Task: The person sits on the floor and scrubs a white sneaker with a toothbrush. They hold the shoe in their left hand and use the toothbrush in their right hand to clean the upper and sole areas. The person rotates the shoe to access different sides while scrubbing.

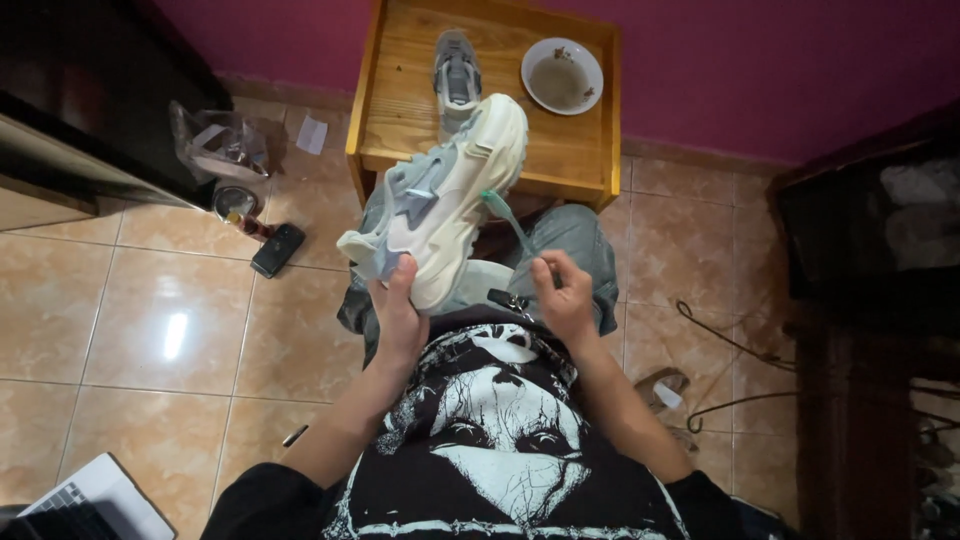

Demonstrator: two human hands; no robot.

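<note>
The left hand (398, 318) holds a chunky cream and grey shoe (440, 195) from below, its grip closed on the heel end, thumb up against the sole edge. The shoe is tilted, sole turned toward the right, toe pointing up toward the wooden desk (590, 150) and heel low over the lap. The right hand (565, 290) has its grip pinched shut on the handle of a green toothbrush (508, 222), whose bristle end touches the side of the shoe's sole near the toe. Both hands hover above the person's knees in grey jeans (585, 240), just over a black shirt with a white print. On the desk lies a second shoe (457, 78), grey, its length running away from the camera, and beside it to the right sits a white bowl (562, 76) with brownish liquid in it. On the tiled floor to the left lie a black phone (278, 249), a small bottle (248, 223) and a clear plastic bag (222, 145). A laptop (95, 498) corner shows at lower left. To the right, dark cables (735, 345) trail across the floor near a sandal (665, 388).
</note>
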